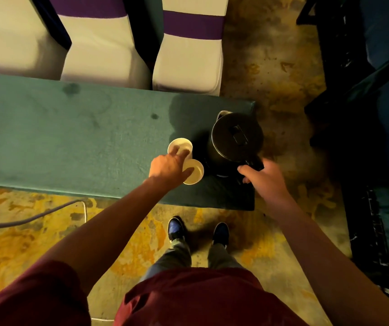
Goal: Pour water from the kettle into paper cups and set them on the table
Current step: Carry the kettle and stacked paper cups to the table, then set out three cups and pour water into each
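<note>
Green-clothed table (pixel 71 137) over patterned yellow carpet, white-covered chairs (pixel 188 55) behind. Black kettle (pixel 236 137) stands near table's right end. Right hand (pixel 263 177) curled round kettle handle, thumb on top. Two paper cups (pixel 194 171) upright, touching, just left of kettle. Left hand (pixel 167 168) over cups: fingertips dip inside far cup's rim, thumb lies across near cup's mouth.
</note>
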The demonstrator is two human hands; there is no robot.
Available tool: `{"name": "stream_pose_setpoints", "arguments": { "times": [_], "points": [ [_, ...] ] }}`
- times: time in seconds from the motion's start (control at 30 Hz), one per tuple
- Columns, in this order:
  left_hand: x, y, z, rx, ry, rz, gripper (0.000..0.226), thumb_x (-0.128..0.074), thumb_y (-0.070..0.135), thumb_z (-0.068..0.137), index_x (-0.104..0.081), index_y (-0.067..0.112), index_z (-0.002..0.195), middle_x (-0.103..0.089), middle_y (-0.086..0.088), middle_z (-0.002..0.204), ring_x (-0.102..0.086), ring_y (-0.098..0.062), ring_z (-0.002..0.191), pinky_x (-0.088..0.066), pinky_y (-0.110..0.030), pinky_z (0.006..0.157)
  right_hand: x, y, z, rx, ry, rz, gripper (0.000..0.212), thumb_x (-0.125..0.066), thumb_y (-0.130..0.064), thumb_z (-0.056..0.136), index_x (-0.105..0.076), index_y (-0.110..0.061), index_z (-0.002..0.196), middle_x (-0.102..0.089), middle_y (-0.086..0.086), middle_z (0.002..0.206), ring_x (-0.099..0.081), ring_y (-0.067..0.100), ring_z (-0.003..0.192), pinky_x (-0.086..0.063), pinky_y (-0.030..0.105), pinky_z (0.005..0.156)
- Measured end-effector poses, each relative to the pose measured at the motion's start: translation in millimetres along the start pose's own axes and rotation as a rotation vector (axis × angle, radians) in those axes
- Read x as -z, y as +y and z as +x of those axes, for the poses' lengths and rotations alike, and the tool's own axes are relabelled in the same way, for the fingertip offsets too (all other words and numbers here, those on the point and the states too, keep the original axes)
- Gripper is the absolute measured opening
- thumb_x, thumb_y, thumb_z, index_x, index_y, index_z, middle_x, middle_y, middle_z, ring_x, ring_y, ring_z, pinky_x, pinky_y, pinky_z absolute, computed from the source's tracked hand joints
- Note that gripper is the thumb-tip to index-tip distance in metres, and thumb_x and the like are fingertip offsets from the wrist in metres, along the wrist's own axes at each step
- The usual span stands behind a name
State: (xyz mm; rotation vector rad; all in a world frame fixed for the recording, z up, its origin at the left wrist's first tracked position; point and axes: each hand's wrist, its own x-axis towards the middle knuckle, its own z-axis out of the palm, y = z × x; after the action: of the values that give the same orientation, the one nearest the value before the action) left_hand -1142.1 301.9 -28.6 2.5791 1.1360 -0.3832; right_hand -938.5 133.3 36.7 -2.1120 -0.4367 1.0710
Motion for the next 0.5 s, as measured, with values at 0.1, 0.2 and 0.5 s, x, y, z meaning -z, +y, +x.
{"name": "stream_pose_setpoints", "arguments": {
  "times": [0.1, 0.2, 0.5],
  "points": [
    [1.0, -2.9, -6.0, -0.014, 0.032, -0.016, 0.061, -0.051, 0.062, 0.090, -0.038, 0.033, 0.143, -0.037, -0.003, 0.156, -0.067, -0.035, 0.103, -0.053, -0.040, 0.078, 3.3, -4.5, 0.4, -0.016, -0.039, 0.001, 0.008, -0.076, -0.027, 0.088, -0.068, -0.027, 0.091, -0.074, -0.008, 0.066, -0.069, -0.004, 0.059, -0.044, 0.020, 0.056],
    [4.5, -2.0, -11.6, -0.016, 0.069, -0.066, 0.061, -0.053, 0.061, 0.090, -0.041, 0.033, 0.143, -0.038, -0.003, 0.154, -0.066, -0.036, 0.105, -0.055, -0.042, 0.080, 5.5, -9.4, -0.8, -0.034, -0.078, 0.006, 0.008, -0.074, -0.024, 0.090, -0.069, -0.025, 0.097, -0.076, -0.002, 0.082, -0.070, -0.003, 0.061, -0.043, 0.019, 0.058],
    [24.1, -25.5, -27.2, 0.115, 0.450, -0.226, 0.037, -0.052, 0.040, 0.097, -0.057, 0.022, 0.129, -0.058, -0.009, 0.127, -0.070, -0.034, 0.081, -0.051, -0.039, 0.063, 22.0, -48.1, -21.1, 0.206, 0.117, -0.472, 0.066, -0.069, -0.063, 0.082, -0.054, -0.020, 0.129, -0.059, -0.006, 0.113, -0.059, 0.017, 0.101, -0.045, 0.031, 0.069]
  ]
}}
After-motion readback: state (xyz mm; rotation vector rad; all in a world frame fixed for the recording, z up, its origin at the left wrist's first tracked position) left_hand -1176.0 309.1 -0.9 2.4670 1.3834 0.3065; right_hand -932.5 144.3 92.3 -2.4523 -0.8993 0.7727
